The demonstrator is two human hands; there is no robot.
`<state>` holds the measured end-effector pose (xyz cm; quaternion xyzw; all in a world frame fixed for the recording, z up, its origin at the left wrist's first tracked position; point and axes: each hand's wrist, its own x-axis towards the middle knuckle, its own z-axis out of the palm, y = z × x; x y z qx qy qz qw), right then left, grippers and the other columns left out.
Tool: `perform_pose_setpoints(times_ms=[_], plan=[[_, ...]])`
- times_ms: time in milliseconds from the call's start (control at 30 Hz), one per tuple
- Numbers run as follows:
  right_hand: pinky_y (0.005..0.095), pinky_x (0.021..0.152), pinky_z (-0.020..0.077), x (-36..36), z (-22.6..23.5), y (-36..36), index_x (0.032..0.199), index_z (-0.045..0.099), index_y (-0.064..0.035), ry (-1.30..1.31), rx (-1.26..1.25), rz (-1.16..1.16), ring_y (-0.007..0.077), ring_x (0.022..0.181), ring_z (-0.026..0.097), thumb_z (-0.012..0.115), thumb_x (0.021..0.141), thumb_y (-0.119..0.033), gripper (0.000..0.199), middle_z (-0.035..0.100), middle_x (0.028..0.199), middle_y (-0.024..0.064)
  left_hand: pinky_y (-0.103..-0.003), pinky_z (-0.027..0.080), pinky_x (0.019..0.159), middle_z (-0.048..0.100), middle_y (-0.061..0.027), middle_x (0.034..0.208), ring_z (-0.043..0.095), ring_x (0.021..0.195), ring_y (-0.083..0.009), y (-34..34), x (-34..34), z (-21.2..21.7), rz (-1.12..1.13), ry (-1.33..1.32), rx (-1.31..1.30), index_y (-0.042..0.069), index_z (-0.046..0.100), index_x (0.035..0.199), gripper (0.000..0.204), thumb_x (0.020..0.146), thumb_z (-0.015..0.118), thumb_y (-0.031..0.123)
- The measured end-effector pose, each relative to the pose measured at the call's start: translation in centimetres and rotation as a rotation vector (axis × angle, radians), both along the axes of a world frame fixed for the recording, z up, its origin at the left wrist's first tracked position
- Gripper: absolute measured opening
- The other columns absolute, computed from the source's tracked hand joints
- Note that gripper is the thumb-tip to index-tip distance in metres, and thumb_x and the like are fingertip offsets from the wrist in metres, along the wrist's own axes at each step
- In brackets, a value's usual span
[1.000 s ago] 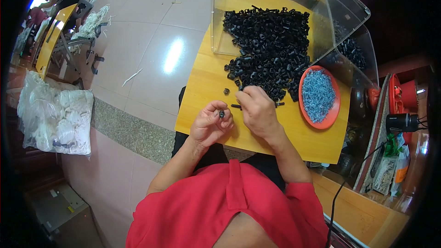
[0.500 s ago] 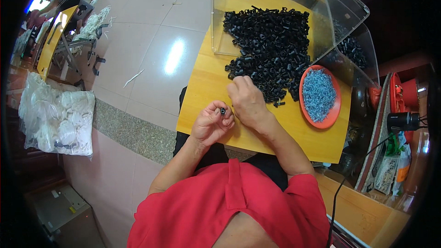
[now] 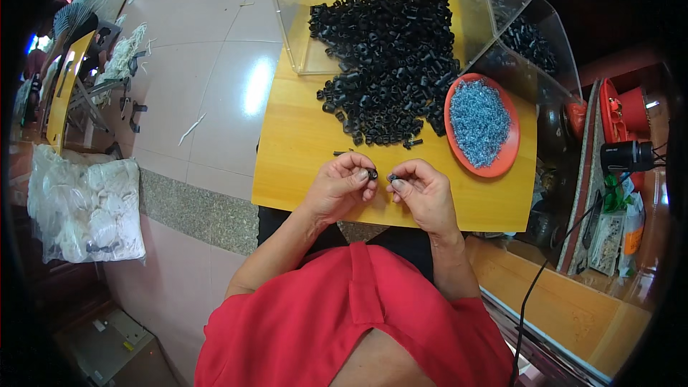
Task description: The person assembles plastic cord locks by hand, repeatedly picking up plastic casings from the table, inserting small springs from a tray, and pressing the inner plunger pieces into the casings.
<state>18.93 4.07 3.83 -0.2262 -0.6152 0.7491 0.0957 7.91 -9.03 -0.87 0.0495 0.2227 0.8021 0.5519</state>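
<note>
Over the near edge of the yellow table (image 3: 287, 165), my two hands face each other, a small gap between their fingertips. Thumb and fingers of my left hand (image 3: 340, 188) pinch a small black plastic part (image 3: 371, 173) with a round opening. My right hand (image 3: 428, 197) pinches a small dark piece (image 3: 393, 178); its exact kind is too small to make out. Beyond them spreads a heap of black plastic parts (image 3: 394, 64). A single loose black part (image 3: 342, 153) lies just beyond my left hand.
Right of the heap, a red oval plate (image 3: 494, 170) holds many small bluish clear pieces. A clear plastic bin (image 3: 287, 43) lies around the heap's far side; another clear bin (image 3: 566, 79) with dark parts stands right. A black cable (image 3: 534, 287) runs down the right side.
My right hand has come back from the heap's near edge and now pinches a small dark piece beside my left hand. The whole view has shifted; the table appears further left and higher.
</note>
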Motion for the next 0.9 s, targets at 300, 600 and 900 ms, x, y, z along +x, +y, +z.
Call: perform_pose_setpoints(times_ms=[300, 600, 900], plan=[[0.0194, 0.057, 0.0445, -0.7, 0.4, 0.1, 0.093, 0.054, 0.0020, -0.003, 0.019, 0.061, 0.0086, 0.068, 0.056, 0.054, 0.080, 0.000, 0.013, 0.057, 0.080, 0.0035, -0.022, 0.045, 0.057, 0.058, -0.0084, 0.075, 0.055, 0.062, -0.0134, 0.1, 0.3, -0.2, 0.028, 0.054, -0.090, 0.001, 0.052, 0.095, 0.016, 0.081, 0.056, 0.007], [0.0188, 0.058, 0.0443, -0.7, 0.2, 0.1, 0.085, 0.053, 0.0017, -0.031, 0.075, 0.056, 0.0053, 0.067, 0.053, 0.056, 0.078, 0.000, 0.008, 0.056, 0.075, 0.0016, -0.022, 0.045, 0.058, 0.057, -0.0080, 0.076, 0.054, 0.063, -0.0126, 0.3, 0.6, -0.3, 0.047, 0.133, -0.107, 0.000, 0.053, 0.094, 0.014, 0.082, 0.056, 0.005], [0.0185, 0.055, 0.0406, -1.0, -0.5, 0.4, 0.080, 0.054, 0.0002, -0.060, 0.146, 0.091, 0.0030, 0.064, 0.049, 0.057, 0.077, -0.001, 0.004, 0.055, 0.072, -0.0006, -0.021, 0.043, 0.059, 0.056, -0.0052, 0.077, 0.052, 0.064, -0.0101, 0.2, 1.0, -0.4, 0.086, 0.265, -0.143, -0.001, 0.054, 0.092, 0.013, 0.081, 0.057, 0.005]])
